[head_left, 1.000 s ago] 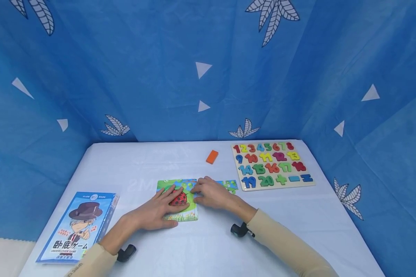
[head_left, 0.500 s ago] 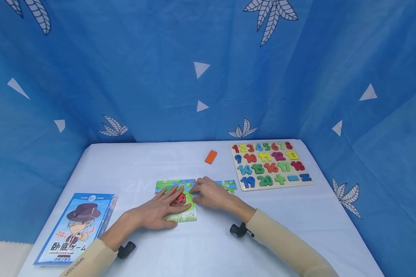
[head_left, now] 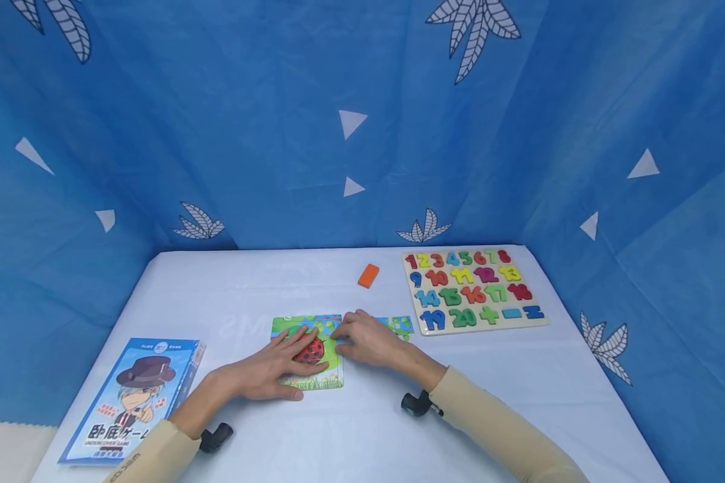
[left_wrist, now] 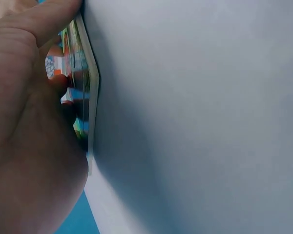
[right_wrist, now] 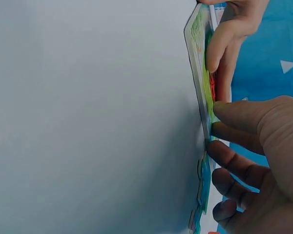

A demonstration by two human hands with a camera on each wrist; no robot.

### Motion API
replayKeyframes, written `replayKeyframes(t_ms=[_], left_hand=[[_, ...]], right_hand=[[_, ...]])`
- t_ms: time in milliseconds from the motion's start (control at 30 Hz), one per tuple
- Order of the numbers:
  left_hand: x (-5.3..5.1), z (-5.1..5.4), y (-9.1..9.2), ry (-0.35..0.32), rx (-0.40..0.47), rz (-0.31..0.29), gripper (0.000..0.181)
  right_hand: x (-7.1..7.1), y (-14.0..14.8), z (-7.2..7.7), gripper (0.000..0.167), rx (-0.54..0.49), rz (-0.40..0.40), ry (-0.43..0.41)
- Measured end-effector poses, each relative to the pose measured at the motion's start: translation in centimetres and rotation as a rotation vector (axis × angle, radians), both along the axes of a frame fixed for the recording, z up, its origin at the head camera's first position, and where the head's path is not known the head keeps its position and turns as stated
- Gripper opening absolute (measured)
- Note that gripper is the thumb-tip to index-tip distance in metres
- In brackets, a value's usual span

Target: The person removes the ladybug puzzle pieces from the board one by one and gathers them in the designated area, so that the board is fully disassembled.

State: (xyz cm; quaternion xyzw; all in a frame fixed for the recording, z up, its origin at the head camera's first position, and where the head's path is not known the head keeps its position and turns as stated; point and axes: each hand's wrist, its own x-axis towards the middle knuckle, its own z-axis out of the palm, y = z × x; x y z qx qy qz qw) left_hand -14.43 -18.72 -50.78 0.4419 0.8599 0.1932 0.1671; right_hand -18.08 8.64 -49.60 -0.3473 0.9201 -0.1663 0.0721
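Observation:
A puzzle board with a red ladybug on a green and blue picture lies flat near the middle of the table. My left hand rests on its left part with the fingers spread, partly covering the ladybug. At the board's right side is my right hand. Its thumb and fingertips touch the picture near that edge in the right wrist view; I see nothing pinched between them. Loose puzzle pieces in blue and green lie just right of the board, partly hidden behind the right hand.
A wooden number board with coloured digits lies at the back right. An orange block is behind the hands. At the front left lies a blue game box. Blue curtains surround the table.
My left hand's fingers and thumb have shifted slightly left and toward me on the board. The right hand stays at the board's right edge.

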Motion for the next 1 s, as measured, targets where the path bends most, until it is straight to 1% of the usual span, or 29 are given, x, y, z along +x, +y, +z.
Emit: replayKeyframes(t_ms=[167, 367, 567, 667, 833, 1000], left_hand=[[-0.04, -0.11, 0.04, -0.018, -0.006, 0.003, 0.060], [0.01, 0.02, 0.12, -0.051, -0.006, 0.005, 0.059], [-0.03, -0.20, 0.09, -0.079, -0.013, 0.017, 0.060], [-0.10, -0.27, 0.07, -0.086, -0.017, 0.021, 0.060], [-0.14, -0.05, -0.01, -0.097, -0.010, 0.024, 0.060], [-0.14, 0.03, -0.01, -0.090, -0.003, 0.019, 0.060]], right_hand=[[0.30, -0.20, 0.18, 0.029, 0.005, -0.029, -0.011], [0.49, -0.45, 0.30, 0.029, 0.000, -0.060, -0.061], [0.55, -0.69, 0.33, 0.028, -0.008, -0.075, -0.085], [0.55, -0.76, 0.37, 0.026, -0.014, -0.082, -0.094], [0.49, -0.90, 0.41, 0.025, -0.025, -0.086, -0.107], [0.37, -1.00, 0.45, 0.024, -0.026, -0.097, -0.108]])
